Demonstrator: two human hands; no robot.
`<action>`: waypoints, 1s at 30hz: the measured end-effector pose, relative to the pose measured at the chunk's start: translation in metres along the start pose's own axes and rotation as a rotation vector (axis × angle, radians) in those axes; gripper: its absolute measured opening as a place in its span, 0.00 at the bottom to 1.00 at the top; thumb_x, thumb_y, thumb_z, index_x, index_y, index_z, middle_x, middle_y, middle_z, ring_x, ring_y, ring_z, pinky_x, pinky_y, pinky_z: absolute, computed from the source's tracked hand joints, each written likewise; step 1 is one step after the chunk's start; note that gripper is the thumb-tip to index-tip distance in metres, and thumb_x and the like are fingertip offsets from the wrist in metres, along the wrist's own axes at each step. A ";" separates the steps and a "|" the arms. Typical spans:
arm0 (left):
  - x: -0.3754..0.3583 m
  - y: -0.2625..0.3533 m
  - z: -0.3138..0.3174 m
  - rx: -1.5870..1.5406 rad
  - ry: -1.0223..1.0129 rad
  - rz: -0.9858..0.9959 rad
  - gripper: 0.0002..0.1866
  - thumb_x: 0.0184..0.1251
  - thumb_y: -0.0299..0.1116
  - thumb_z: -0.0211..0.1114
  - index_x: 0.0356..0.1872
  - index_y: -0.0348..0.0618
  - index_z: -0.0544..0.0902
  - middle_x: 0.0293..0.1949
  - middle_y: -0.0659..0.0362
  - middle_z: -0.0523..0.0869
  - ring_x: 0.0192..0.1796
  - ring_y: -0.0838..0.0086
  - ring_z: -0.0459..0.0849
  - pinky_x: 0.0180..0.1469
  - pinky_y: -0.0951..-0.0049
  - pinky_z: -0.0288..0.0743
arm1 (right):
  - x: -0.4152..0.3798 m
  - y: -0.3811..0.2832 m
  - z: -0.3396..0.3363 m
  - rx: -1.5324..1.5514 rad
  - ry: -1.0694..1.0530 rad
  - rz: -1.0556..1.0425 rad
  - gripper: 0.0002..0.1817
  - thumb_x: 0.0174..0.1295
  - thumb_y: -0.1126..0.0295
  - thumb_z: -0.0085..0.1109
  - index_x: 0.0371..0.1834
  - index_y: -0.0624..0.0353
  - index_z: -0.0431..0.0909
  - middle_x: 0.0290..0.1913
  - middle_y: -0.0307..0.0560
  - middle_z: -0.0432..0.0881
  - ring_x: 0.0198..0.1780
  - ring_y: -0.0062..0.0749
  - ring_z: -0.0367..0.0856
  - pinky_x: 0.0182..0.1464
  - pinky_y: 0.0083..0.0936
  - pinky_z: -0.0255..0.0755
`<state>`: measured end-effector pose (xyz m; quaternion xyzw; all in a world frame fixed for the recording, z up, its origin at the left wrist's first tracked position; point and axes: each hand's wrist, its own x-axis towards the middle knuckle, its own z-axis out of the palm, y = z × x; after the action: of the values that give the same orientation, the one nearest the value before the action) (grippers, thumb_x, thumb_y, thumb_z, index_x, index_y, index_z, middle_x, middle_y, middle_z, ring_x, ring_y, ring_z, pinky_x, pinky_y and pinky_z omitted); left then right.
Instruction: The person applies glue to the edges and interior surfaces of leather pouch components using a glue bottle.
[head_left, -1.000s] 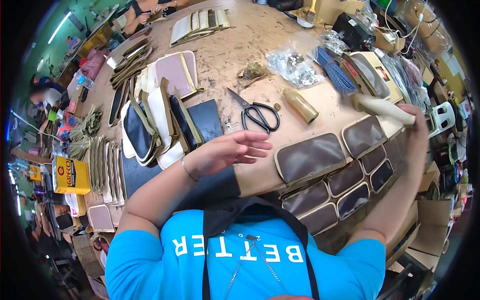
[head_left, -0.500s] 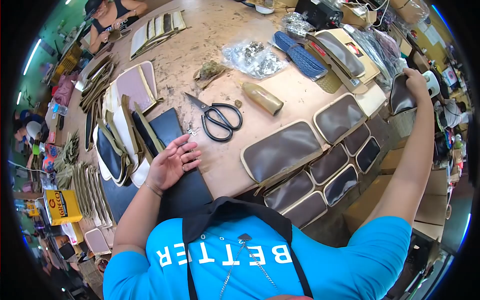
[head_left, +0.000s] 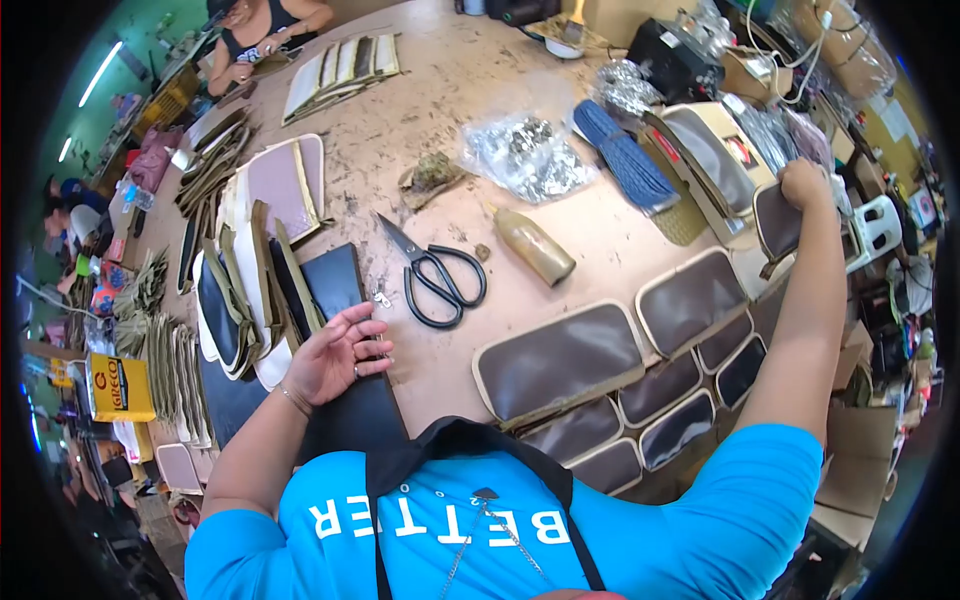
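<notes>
Cream-edged brown flat panels (head_left: 560,360) lie in rows; right hand (head_left: 805,183) grips another brown panel (head_left: 776,222); left hand (head_left: 330,362), loosely open, empty.

Scissors (head_left: 440,278) have black handles, and the bottle (head_left: 535,246) next to them is a murky amber-tan. The panels (head_left: 560,362) are dark brown with cream edging, pretty classy combo. Bright blue shirt (head_left: 330,510) with white lettering, plus a yellow can (head_left: 121,388) with red-brown print.

A tube light (head_left: 100,74) glows against a green wall (head_left: 128,72).
</notes>
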<state>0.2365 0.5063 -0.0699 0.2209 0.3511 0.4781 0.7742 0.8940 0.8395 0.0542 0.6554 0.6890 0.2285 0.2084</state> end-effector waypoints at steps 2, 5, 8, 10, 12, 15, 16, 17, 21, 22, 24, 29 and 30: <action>0.001 0.000 0.002 0.006 0.011 -0.019 0.27 0.73 0.41 0.54 0.70 0.45 0.62 0.60 0.51 0.78 0.60 0.57 0.80 0.65 0.49 0.73 | 0.014 -0.011 0.007 0.004 -0.033 -0.014 0.15 0.61 0.68 0.48 0.39 0.47 0.89 0.51 0.46 0.84 0.59 0.42 0.76 0.64 0.39 0.68; 0.002 0.000 0.003 0.005 0.026 -0.021 0.27 0.74 0.41 0.53 0.70 0.44 0.62 0.59 0.51 0.78 0.60 0.57 0.80 0.65 0.50 0.73 | 0.020 -0.031 0.018 -0.036 -0.059 -0.060 0.16 0.67 0.65 0.46 0.42 0.45 0.88 0.58 0.41 0.79 0.69 0.38 0.68 0.71 0.42 0.58; 0.003 -0.001 0.003 0.000 0.036 -0.015 0.24 0.76 0.41 0.51 0.69 0.45 0.65 0.58 0.51 0.79 0.58 0.56 0.82 0.62 0.49 0.76 | 0.015 -0.054 0.036 0.147 0.109 0.061 0.17 0.69 0.65 0.43 0.48 0.43 0.85 0.60 0.41 0.76 0.68 0.41 0.68 0.70 0.51 0.56; 0.003 0.000 0.003 0.000 0.031 -0.018 0.24 0.76 0.41 0.51 0.69 0.45 0.65 0.58 0.51 0.79 0.58 0.56 0.82 0.62 0.49 0.76 | 0.017 -0.062 0.040 0.188 0.062 0.166 0.15 0.70 0.64 0.41 0.52 0.44 0.79 0.62 0.42 0.74 0.69 0.43 0.68 0.67 0.58 0.58; 0.003 0.000 0.003 0.007 0.035 -0.019 0.24 0.76 0.41 0.51 0.69 0.45 0.65 0.58 0.51 0.80 0.58 0.56 0.82 0.62 0.49 0.76 | 0.016 -0.064 0.043 0.302 0.082 0.296 0.13 0.70 0.64 0.41 0.51 0.46 0.76 0.62 0.44 0.74 0.69 0.44 0.69 0.65 0.59 0.60; 0.003 0.000 0.003 0.025 0.046 -0.025 0.24 0.76 0.42 0.51 0.69 0.46 0.65 0.58 0.52 0.80 0.58 0.57 0.82 0.62 0.49 0.76 | 0.032 -0.045 0.077 0.441 0.081 0.310 0.12 0.68 0.62 0.43 0.49 0.50 0.74 0.55 0.53 0.81 0.59 0.51 0.78 0.58 0.57 0.65; 0.003 0.000 0.003 0.030 0.051 -0.028 0.24 0.76 0.42 0.51 0.69 0.46 0.65 0.58 0.52 0.80 0.58 0.57 0.82 0.62 0.50 0.76 | 0.030 -0.041 0.077 0.489 0.082 0.297 0.12 0.68 0.62 0.43 0.48 0.51 0.74 0.52 0.55 0.82 0.56 0.53 0.80 0.56 0.56 0.67; 0.004 -0.001 0.002 0.033 0.038 -0.023 0.24 0.77 0.43 0.51 0.69 0.46 0.65 0.57 0.53 0.80 0.57 0.57 0.83 0.61 0.51 0.77 | 0.025 -0.038 0.079 0.514 0.081 0.296 0.14 0.67 0.61 0.47 0.51 0.53 0.74 0.51 0.58 0.84 0.56 0.55 0.80 0.56 0.50 0.70; 0.004 -0.003 -0.002 0.059 0.049 -0.019 0.24 0.77 0.43 0.51 0.69 0.46 0.65 0.57 0.53 0.80 0.57 0.57 0.83 0.60 0.53 0.79 | 0.003 -0.027 0.076 0.625 0.069 0.265 0.16 0.68 0.62 0.50 0.55 0.52 0.76 0.54 0.56 0.83 0.58 0.50 0.80 0.58 0.42 0.71; 0.005 -0.003 -0.001 0.052 0.040 -0.025 0.24 0.77 0.42 0.52 0.69 0.45 0.65 0.57 0.52 0.80 0.57 0.58 0.83 0.60 0.52 0.78 | 0.002 -0.021 0.080 0.640 0.081 0.262 0.16 0.68 0.62 0.50 0.56 0.50 0.76 0.55 0.53 0.83 0.59 0.48 0.80 0.59 0.43 0.70; 0.004 -0.001 0.000 0.040 0.032 -0.024 0.25 0.75 0.40 0.53 0.69 0.44 0.64 0.57 0.52 0.80 0.57 0.58 0.83 0.61 0.52 0.77 | -0.006 -0.010 0.083 0.711 0.117 0.251 0.17 0.68 0.61 0.51 0.58 0.50 0.76 0.55 0.50 0.83 0.58 0.45 0.81 0.59 0.41 0.69; 0.003 -0.003 0.001 0.073 0.033 -0.003 0.24 0.77 0.41 0.52 0.68 0.44 0.64 0.56 0.53 0.80 0.56 0.60 0.83 0.60 0.53 0.79 | -0.040 0.016 0.066 0.905 0.108 0.260 0.16 0.68 0.65 0.53 0.57 0.54 0.78 0.54 0.50 0.84 0.56 0.42 0.81 0.59 0.32 0.71; 0.003 -0.003 0.001 0.079 0.027 0.004 0.23 0.77 0.41 0.52 0.68 0.45 0.65 0.55 0.53 0.80 0.56 0.61 0.83 0.59 0.54 0.79 | -0.051 0.019 0.057 0.891 0.109 0.240 0.16 0.68 0.65 0.53 0.56 0.55 0.79 0.54 0.50 0.84 0.56 0.42 0.81 0.59 0.32 0.71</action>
<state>0.2396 0.5074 -0.0727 0.2455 0.3798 0.4683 0.7590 0.9456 0.7913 0.0186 0.7433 0.6492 -0.0331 -0.1580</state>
